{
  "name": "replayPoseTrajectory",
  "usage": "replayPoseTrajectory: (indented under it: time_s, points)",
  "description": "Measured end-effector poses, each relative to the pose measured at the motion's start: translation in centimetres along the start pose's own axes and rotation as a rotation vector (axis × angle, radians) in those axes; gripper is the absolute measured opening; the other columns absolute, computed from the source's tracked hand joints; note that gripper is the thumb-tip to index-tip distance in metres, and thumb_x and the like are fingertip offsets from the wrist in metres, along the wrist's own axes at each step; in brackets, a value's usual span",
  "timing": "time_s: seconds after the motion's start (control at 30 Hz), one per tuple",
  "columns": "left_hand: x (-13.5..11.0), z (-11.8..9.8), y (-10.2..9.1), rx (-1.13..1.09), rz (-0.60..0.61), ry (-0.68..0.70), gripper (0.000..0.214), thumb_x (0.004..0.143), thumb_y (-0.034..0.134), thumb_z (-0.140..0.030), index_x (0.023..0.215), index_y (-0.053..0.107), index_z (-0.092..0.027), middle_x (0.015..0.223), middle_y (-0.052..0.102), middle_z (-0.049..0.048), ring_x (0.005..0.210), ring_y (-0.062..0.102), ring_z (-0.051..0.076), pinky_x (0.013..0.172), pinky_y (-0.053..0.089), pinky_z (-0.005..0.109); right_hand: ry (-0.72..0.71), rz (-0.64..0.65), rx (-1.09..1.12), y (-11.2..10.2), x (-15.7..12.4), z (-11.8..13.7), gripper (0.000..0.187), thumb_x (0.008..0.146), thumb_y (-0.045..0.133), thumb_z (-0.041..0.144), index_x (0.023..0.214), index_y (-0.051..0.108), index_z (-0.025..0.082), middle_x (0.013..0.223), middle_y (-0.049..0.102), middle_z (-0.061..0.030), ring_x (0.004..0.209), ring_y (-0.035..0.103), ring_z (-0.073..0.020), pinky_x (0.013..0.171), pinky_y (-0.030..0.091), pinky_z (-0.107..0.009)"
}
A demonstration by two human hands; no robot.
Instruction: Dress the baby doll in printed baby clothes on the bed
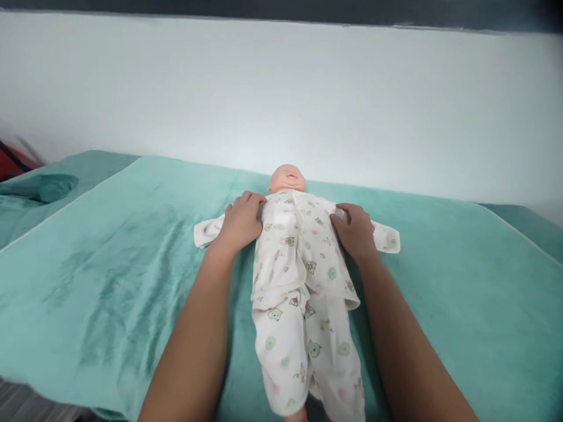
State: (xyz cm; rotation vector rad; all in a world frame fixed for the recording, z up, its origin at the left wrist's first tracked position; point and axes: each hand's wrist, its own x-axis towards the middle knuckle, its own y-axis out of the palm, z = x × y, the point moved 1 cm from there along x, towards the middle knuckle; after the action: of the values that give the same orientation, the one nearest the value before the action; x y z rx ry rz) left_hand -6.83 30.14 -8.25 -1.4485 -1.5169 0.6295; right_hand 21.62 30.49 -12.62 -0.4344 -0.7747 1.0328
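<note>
A baby doll (287, 177) lies on its back, its head away from me. It wears a white long-sleeved top (285, 252) and matching trousers (281, 346), both printed with small animals and green dots. My left hand (243, 221) is closed around the sleeve at the doll's upper arm, on the left of the picture, with its thumb against the top's side. On the other side, my right hand (356, 228) grips the opposite sleeve near the shoulder. Both cuffs stick out past my hands. Part of a foot (297, 416) shows below one trouser leg.
A green plush sheet (109, 252) with folds on the left covers the surface under the doll. Behind it stands a white wall (281, 94) with a dark band along the top. Something red (15, 161) is at the far left, and grey floor (30, 404) shows lower left.
</note>
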Motion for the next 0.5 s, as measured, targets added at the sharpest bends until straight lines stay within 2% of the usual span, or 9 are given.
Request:
replayPoseTrajectory:
  time_s: [0.07,0.13,0.2,0.3,0.4,0.5]
  points:
    - [-0.9,0.2,0.5,0.098,0.014,0.030,0.044,0.083,0.054,-0.016,0.126,0.057,-0.025,0.132,0.059,0.0084,0.122,0.053,0.030,0.109,0.037,0.052,0.008,0.051,-0.047,0.4,0.4,-0.6,0.041,0.080,0.059,0.045,0.113,0.069,0.023,0.122,0.068,-0.0117,0.116,0.058,-0.0336,0.107,0.033,-0.056]
    - [-2.4,1.0,0.8,0.168,-0.039,-0.007,0.046,0.087,0.051,-0.019,0.132,0.053,-0.026,0.136,0.058,0.0087,0.125,0.051,0.031,0.116,0.026,0.058,0.017,0.097,-0.037,0.5,0.8,-1.0,0.043,0.081,0.059,0.048,0.114,0.069,0.024,0.121,0.070,-0.0105,0.115,0.059,-0.0328,0.108,0.034,-0.054]
    - [-4.5,2.3,0.6,0.224,-0.112,-0.074,0.045,0.090,0.051,-0.025,0.135,0.051,-0.024,0.138,0.057,0.0097,0.129,0.049,0.032,0.117,0.021,0.059,0.007,0.098,-0.004,0.6,1.0,-1.3,0.043,0.080,0.060,0.050,0.114,0.070,0.025,0.121,0.070,-0.0088,0.116,0.059,-0.0317,0.109,0.033,-0.053]
    - [-7.9,4.9,-0.5,0.266,-0.198,-0.230,0.047,0.089,0.057,-0.034,0.134,0.054,-0.019,0.139,0.056,0.0137,0.130,0.046,0.034,0.111,0.033,0.051,0.004,0.058,0.133,0.9,1.0,-1.7,0.042,0.081,0.057,0.050,0.110,0.070,0.022,0.117,0.071,-0.0079,0.112,0.060,-0.0277,0.106,0.038,-0.046]
    - [-10.4,6.9,-1.9,0.269,-0.255,-0.381,0.054,0.088,0.060,-0.041,0.136,0.054,-0.018,0.133,0.058,0.0162,0.125,0.049,0.036,0.103,0.040,0.047,0.001,-0.003,0.275,0.7,0.6,-2.2,0.042,0.084,0.050,0.045,0.111,0.068,0.018,0.115,0.071,-0.0097,0.106,0.063,-0.0231,0.098,0.045,-0.037]
    - [-11.4,7.3,-2.6,0.251,-0.267,-0.382,0.056,0.088,0.060,-0.042,0.140,0.052,-0.022,0.128,0.060,0.0147,0.120,0.051,0.035,0.099,0.041,0.046,-0.027,-0.099,0.172,-0.9,-0.2,-3.5,0.045,0.082,0.049,0.042,0.113,0.067,0.014,0.120,0.068,-0.0148,0.111,0.060,-0.0261,0.102,0.042,-0.041]
